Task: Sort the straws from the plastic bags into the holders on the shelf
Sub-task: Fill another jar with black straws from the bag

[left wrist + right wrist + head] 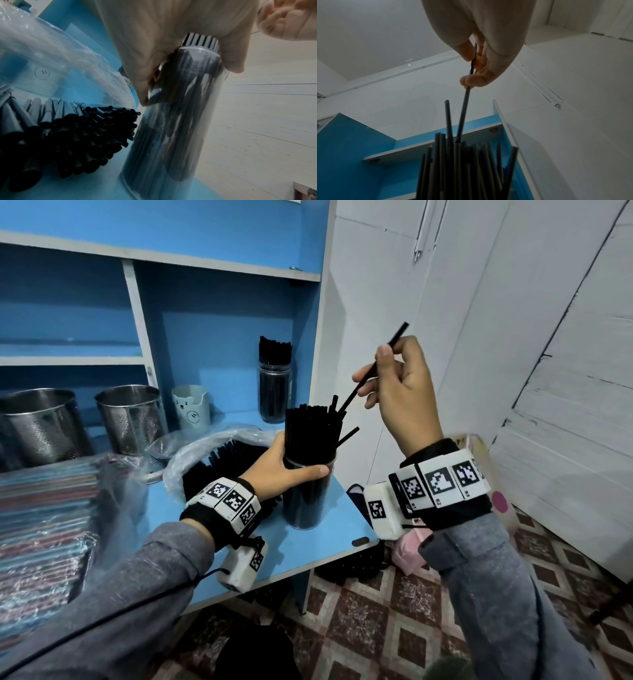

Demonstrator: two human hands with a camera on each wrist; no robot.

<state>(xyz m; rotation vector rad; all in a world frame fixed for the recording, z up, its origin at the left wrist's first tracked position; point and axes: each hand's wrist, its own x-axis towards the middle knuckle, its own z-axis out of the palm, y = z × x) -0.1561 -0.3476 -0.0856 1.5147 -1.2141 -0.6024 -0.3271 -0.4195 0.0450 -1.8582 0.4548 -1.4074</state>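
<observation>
Standing on the shelf (318, 529), clear holder (308, 505) crammed with black straws (313, 429)

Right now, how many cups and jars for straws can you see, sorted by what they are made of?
Shiny metal holders: 2
Clear jars full of black straws: 2
Pale bear cup: 1
Total: 5
</observation>
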